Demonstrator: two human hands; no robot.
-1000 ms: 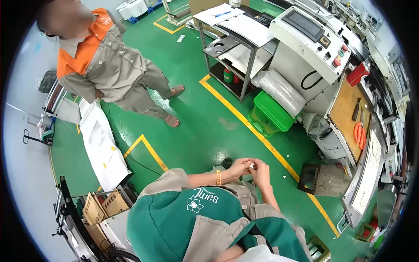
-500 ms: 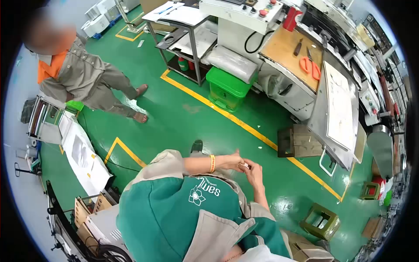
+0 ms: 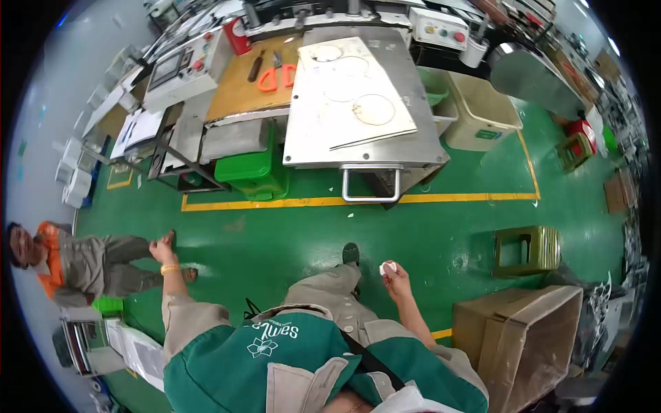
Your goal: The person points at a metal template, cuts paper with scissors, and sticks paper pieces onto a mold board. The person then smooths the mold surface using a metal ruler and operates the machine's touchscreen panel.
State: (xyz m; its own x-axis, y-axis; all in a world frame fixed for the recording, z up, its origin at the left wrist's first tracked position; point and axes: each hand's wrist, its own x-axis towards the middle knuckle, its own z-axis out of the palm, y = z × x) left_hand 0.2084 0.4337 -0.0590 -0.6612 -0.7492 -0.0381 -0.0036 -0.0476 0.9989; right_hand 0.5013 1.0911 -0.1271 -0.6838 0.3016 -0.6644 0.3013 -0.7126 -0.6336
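1. R hand [image 3: 397, 281]: abt 4:30 from view ctr. Thumb & fingertips pinching a small white piece [image 3: 386, 268]; too small to tell exactly what it is.
2. White piece sits at R fingertips, up over green floor [image 3: 296, 241], well apart from L hand [image 3: 164, 249].
3. L hand: abt 8:30, arm out to the side, yellow wristband [image 3: 169, 268] on. Fingers look partly bent; can't tell if they hold anything.
4. Co-worker [image 3: 81, 261]: also abt 8:30, farther out nr L edge, standing, grey & orange clothes. L hand overlaps co-worker's lower legs in view; can't tell gap.
5. 12 o'clk: metal table [image 3: 406, 76] w/ white sheet [image 3: 337, 103] lying on it, ring outlines marked on sheet. Metal handle [image 3: 372, 199] on table's near edge.
6. 11 o'clk: wooden board [image 3: 234, 93] w/ orange-handled scissors [image 3: 268, 82]; dark-handled tool [image 3: 255, 67] just beside, on their L.
7. 10 o'clk: green bin [image 3: 255, 175], lid on, below the board.
8. 2 o'clk: beige bin [image 3: 475, 113], R of table.
9. Abt 3:30: olive stool [image 3: 544, 249], upright on floor.
10. 4 o'clk: cardboard box [image 3: 482, 330], open, just below stool in view.
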